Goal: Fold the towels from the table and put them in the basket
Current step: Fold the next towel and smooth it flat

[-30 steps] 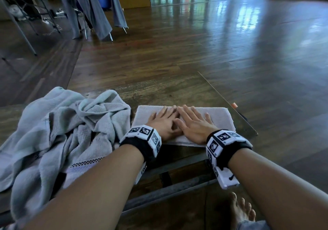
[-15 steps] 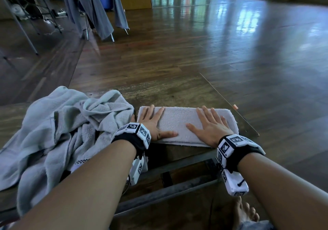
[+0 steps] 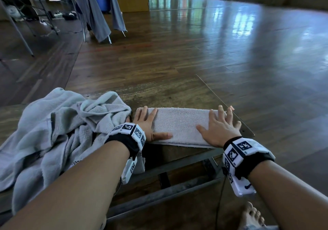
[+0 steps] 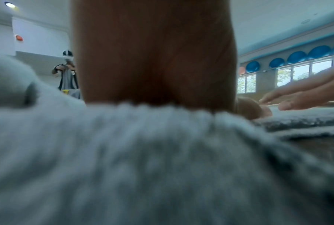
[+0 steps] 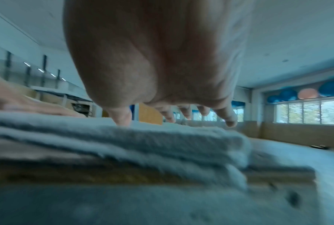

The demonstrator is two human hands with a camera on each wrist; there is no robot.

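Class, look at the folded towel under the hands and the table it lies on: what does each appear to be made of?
Folded towel: likely cotton terry, matt pale grey; its nubbly looped pile shows under both hands.
Table: apparently wood or wood-look laminate, brown and worn; grain streaks show, and grey metal-looking rails run beneath.

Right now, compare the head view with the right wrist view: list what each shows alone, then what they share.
Head view only: the crumpled towel pile beside the left wrist, the wooden floor, both wristbands.

Right wrist view only: the folded towel's stacked layers edge-on, windows, coloured balls.

Both: the right hand and left hand flat on the folded towel.
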